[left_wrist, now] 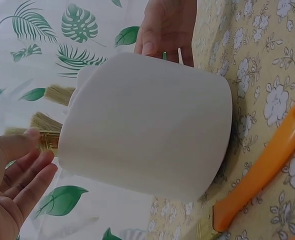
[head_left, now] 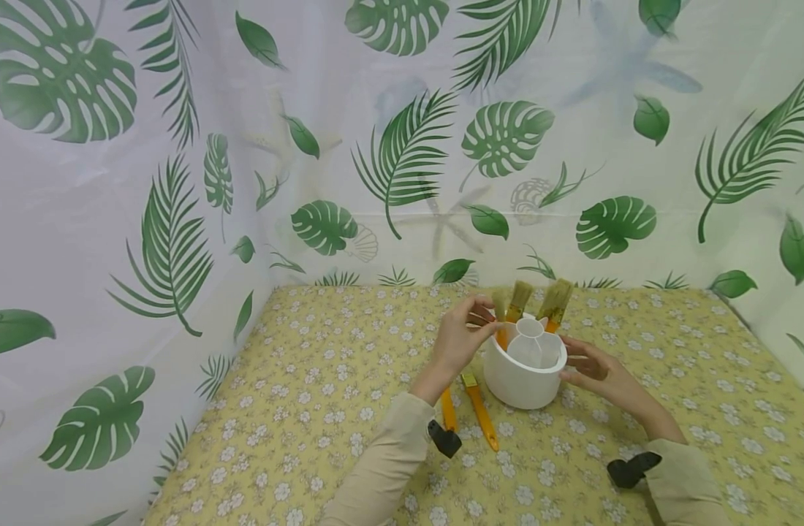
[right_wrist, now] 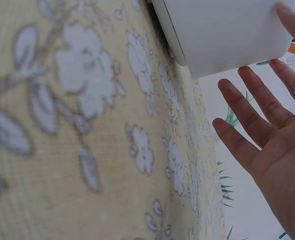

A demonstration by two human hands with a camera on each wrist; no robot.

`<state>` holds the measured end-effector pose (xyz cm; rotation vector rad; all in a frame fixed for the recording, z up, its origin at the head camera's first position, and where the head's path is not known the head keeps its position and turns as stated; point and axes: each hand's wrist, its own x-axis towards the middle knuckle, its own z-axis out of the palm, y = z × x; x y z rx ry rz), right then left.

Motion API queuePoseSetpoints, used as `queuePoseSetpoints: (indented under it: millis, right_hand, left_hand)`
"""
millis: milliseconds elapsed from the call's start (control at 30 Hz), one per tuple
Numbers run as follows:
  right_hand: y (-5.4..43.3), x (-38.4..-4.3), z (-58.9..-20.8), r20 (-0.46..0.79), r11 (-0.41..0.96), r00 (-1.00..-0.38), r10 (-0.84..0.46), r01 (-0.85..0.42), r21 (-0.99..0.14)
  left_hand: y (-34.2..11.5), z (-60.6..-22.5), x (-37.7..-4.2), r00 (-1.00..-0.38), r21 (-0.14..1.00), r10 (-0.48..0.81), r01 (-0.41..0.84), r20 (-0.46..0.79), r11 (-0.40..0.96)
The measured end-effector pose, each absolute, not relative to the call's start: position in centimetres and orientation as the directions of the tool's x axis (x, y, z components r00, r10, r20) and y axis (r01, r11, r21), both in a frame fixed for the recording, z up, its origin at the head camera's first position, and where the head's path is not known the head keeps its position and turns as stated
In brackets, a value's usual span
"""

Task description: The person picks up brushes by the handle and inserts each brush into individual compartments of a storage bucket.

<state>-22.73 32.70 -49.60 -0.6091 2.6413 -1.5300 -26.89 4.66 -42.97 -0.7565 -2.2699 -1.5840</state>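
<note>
A white round holder point(head_left: 520, 386) with inner dividers stands upright on the table, bristle ends of paintbrushes rising from it. At its left rim, my left hand point(head_left: 460, 334) pinches a paintbrush point(left_wrist: 49, 142) near the metal band between thumb and fingers, bristles up; the holder wall hides its lower part in the left wrist view. Two more paintbrushes, one in the middle point(head_left: 520, 294) and one at the right point(head_left: 557, 298), lean in the holder. On its right side my right hand point(head_left: 598, 371) rests near the wall with fingers extended, the fingertips at or beside it.
Two orange-handled paintbrushes, one nearer the holder point(head_left: 482, 418) and one further left point(head_left: 449, 409), lie in front of it beside my left forearm. A yellow floral cloth point(head_left: 297, 409) covers the table. Leaf-printed white curtains point(head_left: 402, 248) hang behind and at both sides.
</note>
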Motion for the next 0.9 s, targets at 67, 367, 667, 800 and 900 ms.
queuePoseSetpoints:
  millis: [67, 367, 667, 800, 900]
  right_hand:
    - [32.7, -22.7, -49.6, 0.168, 0.44, -0.923, -0.346, -0.317, -0.84]
    - [32.5, -22.8, -49.5, 0.191, 0.402, -0.906, -0.377, -0.345, -0.848]
    - [32.5, -23.0, -49.6, 0.201, 0.342, -0.889, -0.412, -0.355, -0.87]
    - [32.5, -23.0, -49.5, 0.202, 0.351, -0.892, -0.406, -0.356, -0.866]
    - [32.4, -23.0, -49.5, 0.203, 0.37, -0.896, -0.395, -0.358, -0.857]
  left_hand:
    - [4.4, -43.1, -26.9, -0.836, 0.794, 0.248, 0.545, 0.49, 0.268]
    - [3.3, -44.0, -26.9, -0.835, 0.796, 0.223, 0.548, 0.503, 0.259]
    - [2.5, -44.8, -26.9, -0.862, 0.812, 0.219, 0.505, 0.457, 0.291]
    - [2.2, -45.0, -26.8, -0.865, 0.814, 0.223, 0.5, 0.45, 0.295]
    - [2.0, -45.1, -26.7, -0.867, 0.819, 0.22, 0.495, 0.447, 0.289]
